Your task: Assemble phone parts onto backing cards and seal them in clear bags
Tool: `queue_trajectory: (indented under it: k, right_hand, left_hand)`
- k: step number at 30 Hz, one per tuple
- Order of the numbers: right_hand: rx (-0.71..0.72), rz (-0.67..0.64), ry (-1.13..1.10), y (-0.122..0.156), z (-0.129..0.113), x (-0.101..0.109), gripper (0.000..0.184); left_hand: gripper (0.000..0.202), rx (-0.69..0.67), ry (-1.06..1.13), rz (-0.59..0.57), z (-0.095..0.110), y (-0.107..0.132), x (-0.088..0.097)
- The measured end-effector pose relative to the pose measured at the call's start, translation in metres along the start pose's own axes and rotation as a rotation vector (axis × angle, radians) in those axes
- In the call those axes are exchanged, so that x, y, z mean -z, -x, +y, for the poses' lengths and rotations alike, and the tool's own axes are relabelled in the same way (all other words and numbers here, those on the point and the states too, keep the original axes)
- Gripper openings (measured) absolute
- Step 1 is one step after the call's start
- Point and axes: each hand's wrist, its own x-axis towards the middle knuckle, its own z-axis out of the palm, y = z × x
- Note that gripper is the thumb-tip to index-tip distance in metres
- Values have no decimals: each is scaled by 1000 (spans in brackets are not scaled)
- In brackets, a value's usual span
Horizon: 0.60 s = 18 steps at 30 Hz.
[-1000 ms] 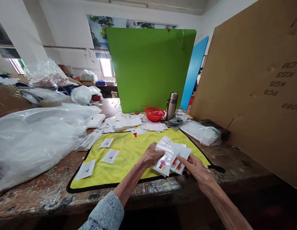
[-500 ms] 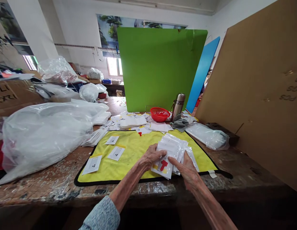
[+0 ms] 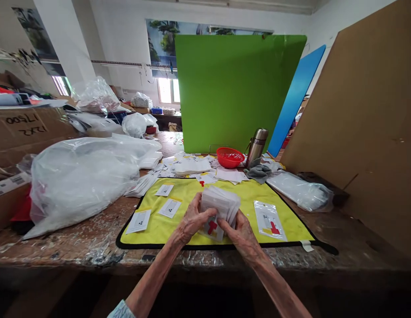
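Note:
A stack of clear plastic packets (image 3: 221,202) with white cards and a red piece inside is held between both hands above the yellow cloth (image 3: 198,207). My left hand (image 3: 194,221) grips the stack's left side, thumb on top. On the right side my right hand (image 3: 241,234) closes round it, its thumb near the red piece. One single packet (image 3: 269,221) with a red piece lies flat on the cloth to the right. White cards with black dots lie at the left, among them a near card (image 3: 139,221) and a middle card (image 3: 170,206).
Behind the cloth are piles of loose cards (image 3: 192,166), a red basket (image 3: 230,157), a steel flask (image 3: 257,147) and a grey rag (image 3: 258,172). A large plastic bag (image 3: 82,176) bulges at left. A green board (image 3: 238,92) stands behind; brown cardboard (image 3: 364,110) rises at right.
Both hands have moved left with the stack and gathered it closer together. A single packet now lies apart on the cloth at the right. The view has shifted slightly.

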Motion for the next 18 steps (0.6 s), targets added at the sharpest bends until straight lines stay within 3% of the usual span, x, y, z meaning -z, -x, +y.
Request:
queue_trajectory:
  k: [3,8,11,14,18]
  right_hand:
    - [31,-3,22,1,-2,-6,48]
    - [4,7,52,-5,-5,-10,39]
    - [53,56,32,-13,-10,-9,39]
    - [63,-29,-13,-20,-8,-9,46]
    - [15,-54,120,-19,10,-9,39]
  left_hand:
    - [35,-24,73,10,-2,2,-5]
    - [51,82,121,-73,5,1,-8]
    - [44,-11,85,-115,17,-8,-5]
    - [37,-106,42,-178,23,-21,2]
    - [44,-2,117,-261,7,-32,12]
